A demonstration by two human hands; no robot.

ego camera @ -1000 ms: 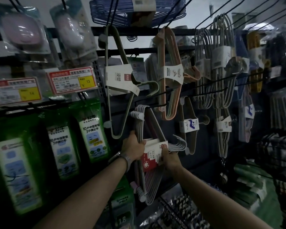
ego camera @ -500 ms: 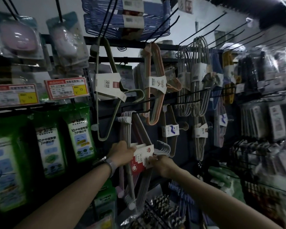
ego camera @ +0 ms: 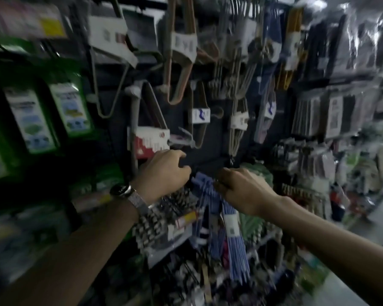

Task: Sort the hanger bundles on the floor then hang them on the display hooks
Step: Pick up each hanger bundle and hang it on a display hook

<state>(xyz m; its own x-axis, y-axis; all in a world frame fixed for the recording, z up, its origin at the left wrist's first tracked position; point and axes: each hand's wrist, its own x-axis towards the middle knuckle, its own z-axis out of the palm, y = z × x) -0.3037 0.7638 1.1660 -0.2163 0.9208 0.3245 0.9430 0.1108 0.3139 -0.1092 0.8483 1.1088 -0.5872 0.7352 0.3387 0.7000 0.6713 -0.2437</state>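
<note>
A person reaches with both hands into a crowded shop display of hangers, in a view smeared by motion. A blue hanger bundle (ego camera: 234,250) hangs low on the rack, its top caught between the two hands and its long axis running downward and slightly to the right, away from the fingers. The right hand (ego camera: 243,191) sits over the bundle's upper right, its fingers (ego camera: 221,184) curled down toward the top. The left hand (ego camera: 164,173), a wristwatch (ego camera: 122,191) on its wrist, is just beside the upper left with fingers (ego camera: 182,172) bent. The blur hides whether either hand actually grips the bundle or merely touches it. Just above the left hand, a grey hanger bundle with a red-and-white label (ego camera: 152,141) hangs upright on the rack. Judging by position, the right hand is marginally nearer to the blue bundle's top.
</note>
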